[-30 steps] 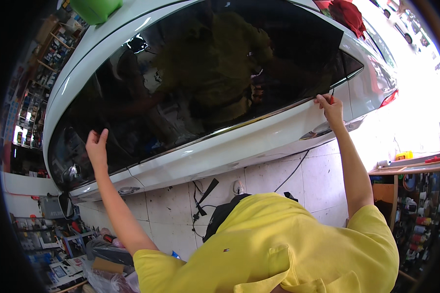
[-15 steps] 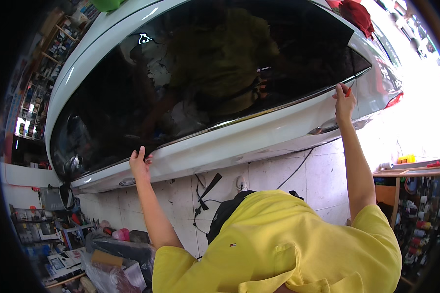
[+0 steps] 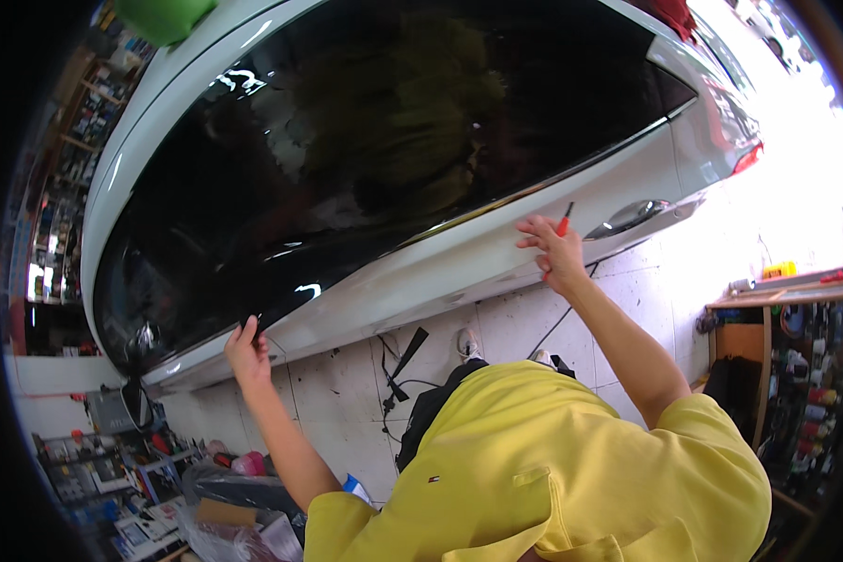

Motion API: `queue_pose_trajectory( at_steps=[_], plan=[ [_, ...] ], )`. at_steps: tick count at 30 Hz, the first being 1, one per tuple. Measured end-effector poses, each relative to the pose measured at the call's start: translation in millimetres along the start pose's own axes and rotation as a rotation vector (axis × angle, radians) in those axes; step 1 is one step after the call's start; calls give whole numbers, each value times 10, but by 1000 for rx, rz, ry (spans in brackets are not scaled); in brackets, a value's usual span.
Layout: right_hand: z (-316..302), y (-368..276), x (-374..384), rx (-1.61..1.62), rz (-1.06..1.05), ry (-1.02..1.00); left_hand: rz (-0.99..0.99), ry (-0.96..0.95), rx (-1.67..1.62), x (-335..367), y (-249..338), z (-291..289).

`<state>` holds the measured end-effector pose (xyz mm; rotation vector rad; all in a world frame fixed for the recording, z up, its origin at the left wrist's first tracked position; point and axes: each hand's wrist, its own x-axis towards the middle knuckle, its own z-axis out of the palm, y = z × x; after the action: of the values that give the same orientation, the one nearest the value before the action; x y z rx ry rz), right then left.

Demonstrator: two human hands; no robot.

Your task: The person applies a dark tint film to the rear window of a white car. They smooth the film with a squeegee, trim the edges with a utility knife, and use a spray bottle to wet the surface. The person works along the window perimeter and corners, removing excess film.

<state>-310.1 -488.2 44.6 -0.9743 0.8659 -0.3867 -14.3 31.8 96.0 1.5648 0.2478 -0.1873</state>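
A dark, glossy sheet of window film lies over the side windows of a white car. Its lower left part hangs past the window's bottom edge onto the door, with bright reflections on it. My left hand pinches the film's lower edge near the front of the car. In front of the door, left of the chrome door handle, is my right hand. It holds a slim red-handled cutter knife with its dark tip up, other fingers spread. The knife is apart from the film.
A green object and a red cloth lie on the car's top. The side mirror sticks out at left. A black cable runs over the tiled floor. Wrapped goods stand lower left, a wooden shelf at right.
My right hand has come left and down with the knife, away from the window's rear corner. My left hand has moved slightly left and down, and the film beside it now bulges out over the door.
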Motion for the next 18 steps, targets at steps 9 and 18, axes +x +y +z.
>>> queue_pose_trajectory(
  at_steps=[9,18],
  plan=[
    [702,110,-12,36,145,-204,22,24,17,1,124,-224],
    [1756,663,-229,329,303,-308,-13,2,-52,95,-83,-232]
  ],
)
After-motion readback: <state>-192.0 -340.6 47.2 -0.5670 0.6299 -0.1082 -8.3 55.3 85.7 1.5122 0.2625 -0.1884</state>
